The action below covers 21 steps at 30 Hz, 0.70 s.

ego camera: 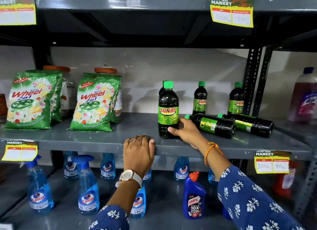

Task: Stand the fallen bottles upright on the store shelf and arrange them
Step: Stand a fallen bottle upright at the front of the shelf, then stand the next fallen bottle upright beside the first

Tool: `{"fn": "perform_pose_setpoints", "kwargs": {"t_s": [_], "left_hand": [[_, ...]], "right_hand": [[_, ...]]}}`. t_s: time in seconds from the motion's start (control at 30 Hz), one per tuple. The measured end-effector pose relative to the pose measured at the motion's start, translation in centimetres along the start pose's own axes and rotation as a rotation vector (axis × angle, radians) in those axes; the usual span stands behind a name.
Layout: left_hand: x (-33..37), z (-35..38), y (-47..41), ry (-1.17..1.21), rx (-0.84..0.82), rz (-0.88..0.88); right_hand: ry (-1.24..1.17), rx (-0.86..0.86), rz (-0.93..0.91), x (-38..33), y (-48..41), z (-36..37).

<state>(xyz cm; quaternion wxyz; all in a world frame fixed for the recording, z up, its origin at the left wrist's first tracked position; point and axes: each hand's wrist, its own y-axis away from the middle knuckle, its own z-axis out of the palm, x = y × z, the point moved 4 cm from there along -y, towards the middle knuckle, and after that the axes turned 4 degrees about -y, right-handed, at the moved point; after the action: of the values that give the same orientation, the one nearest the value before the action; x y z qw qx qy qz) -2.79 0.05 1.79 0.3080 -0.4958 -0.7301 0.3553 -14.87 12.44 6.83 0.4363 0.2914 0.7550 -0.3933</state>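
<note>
On the grey middle shelf [103,138] a dark Sunny bottle with a green cap [168,107] stands upright near the front edge. My right hand [186,131] grips its lower part from the right. Another upright bottle is mostly hidden right behind it. Further back two more bottles stand upright, one [199,99] in the middle and one [236,99] by the post. Two bottles lie on their sides, the nearer one [212,125] just right of my hand and the other [248,124] beyond it. My left hand [139,150] rests flat on the shelf's front edge, holding nothing.
Green Wheel detergent packs [95,102] and jars fill the shelf's left half. A black perforated upright post [251,80] bounds the right end, with a purple bottle [303,99] beyond. Blue Colin sprays [88,192] and a Harpic bottle [194,197] stand on the shelf below.
</note>
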Motion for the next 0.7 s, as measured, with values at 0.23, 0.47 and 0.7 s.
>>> {"fn": "perform_pose_setpoints", "kwargs": {"t_s": [0.23, 0.47, 0.7], "left_hand": [[-0.1, 0.3, 0.1, -0.018, -0.026, -0.004], [-0.1, 0.4, 0.2, -0.015, -0.034, -0.008], [2.0, -1.4, 0.9, 0.260, 0.202, -0.063]], "right_hand": [[0.069, -0.053, -0.050, -0.7, 1.9, -0.1], [0.117, -0.094, -0.051, -0.8, 2.5, 0.0], [0.152, 0.029, -0.027, -1.3, 2.3, -4.4]]}}
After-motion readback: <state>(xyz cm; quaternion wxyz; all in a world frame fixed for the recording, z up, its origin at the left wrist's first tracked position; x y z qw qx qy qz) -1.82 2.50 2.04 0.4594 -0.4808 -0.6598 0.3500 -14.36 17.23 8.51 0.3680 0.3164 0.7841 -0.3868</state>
